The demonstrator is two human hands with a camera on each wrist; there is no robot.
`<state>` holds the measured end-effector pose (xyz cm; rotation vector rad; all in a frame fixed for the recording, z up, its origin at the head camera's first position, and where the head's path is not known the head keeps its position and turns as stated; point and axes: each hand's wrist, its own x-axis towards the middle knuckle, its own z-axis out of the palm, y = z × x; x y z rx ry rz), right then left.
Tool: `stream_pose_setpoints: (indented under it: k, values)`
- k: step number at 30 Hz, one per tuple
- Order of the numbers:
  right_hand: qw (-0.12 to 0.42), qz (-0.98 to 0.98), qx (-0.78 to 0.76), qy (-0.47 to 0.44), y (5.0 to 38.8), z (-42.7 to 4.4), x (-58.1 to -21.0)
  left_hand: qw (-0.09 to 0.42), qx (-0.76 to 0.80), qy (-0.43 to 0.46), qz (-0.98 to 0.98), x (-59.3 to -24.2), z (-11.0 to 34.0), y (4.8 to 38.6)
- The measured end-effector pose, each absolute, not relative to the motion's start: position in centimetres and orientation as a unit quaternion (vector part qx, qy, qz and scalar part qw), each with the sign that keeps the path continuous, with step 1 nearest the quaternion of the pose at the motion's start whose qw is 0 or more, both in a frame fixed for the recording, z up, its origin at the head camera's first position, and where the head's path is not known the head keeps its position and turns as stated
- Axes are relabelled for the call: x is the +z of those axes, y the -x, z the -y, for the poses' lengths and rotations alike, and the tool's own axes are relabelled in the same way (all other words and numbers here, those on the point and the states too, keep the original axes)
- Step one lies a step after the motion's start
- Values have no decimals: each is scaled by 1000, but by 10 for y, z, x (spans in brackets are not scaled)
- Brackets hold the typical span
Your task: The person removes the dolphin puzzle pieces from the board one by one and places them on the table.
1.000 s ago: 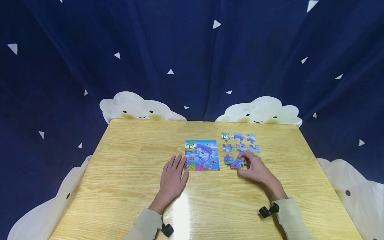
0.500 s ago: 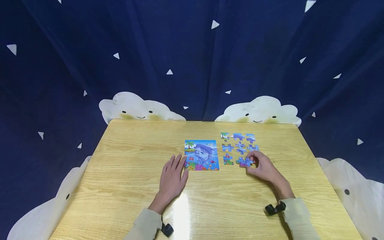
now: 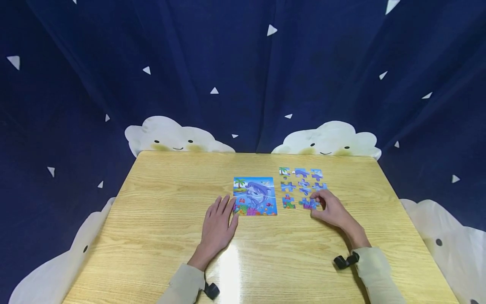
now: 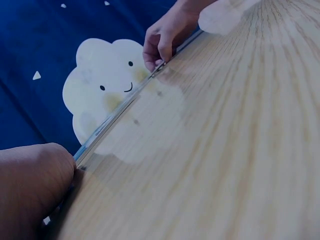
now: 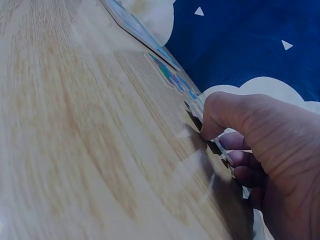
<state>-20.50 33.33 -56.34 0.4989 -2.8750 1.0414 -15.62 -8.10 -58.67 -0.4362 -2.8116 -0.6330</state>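
Note:
My right hand [image 3: 333,210] pinches a jigsaw puzzle piece [image 3: 306,204] with purple coral on blue, between thumb and curled fingers. This piece sits in the lowest row of the loose pieces, right of a corner piece [image 3: 288,203] with a red crab and green weed. In the right wrist view a dark shadow lies under it; whether it touches the table I cannot tell. My left hand [image 3: 219,226] lies flat, its fingertips at the left edge of a square dolphin picture board [image 3: 258,192]. The left wrist view shows the board only edge-on.
Several other puzzle pieces lie in rows right of the board, among them a palm tree piece [image 3: 284,171], a dolphin piece [image 3: 301,172] and a middle piece [image 3: 304,186]. The wooden table [image 3: 171,181] ends at a dark blue curtain [image 3: 243,63] with white clouds.
My right hand has carried the coral piece rightward, away from the crab corner piece, then lowered it slightly. My left hand has stayed in place beside the board.

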Motion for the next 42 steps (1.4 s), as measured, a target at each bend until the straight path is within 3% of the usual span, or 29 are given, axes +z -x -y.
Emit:
stream_pose_setpoints:
  k: [32, 42]
  values:
    - [31, 925, 345, -153, 202, -331, -562, 110, -231, 145, 956, -588, 81, 158]
    - [72, 918, 359, -153, 197, -317, -556, 124, -233, 149, 953, -587, 81, 156]
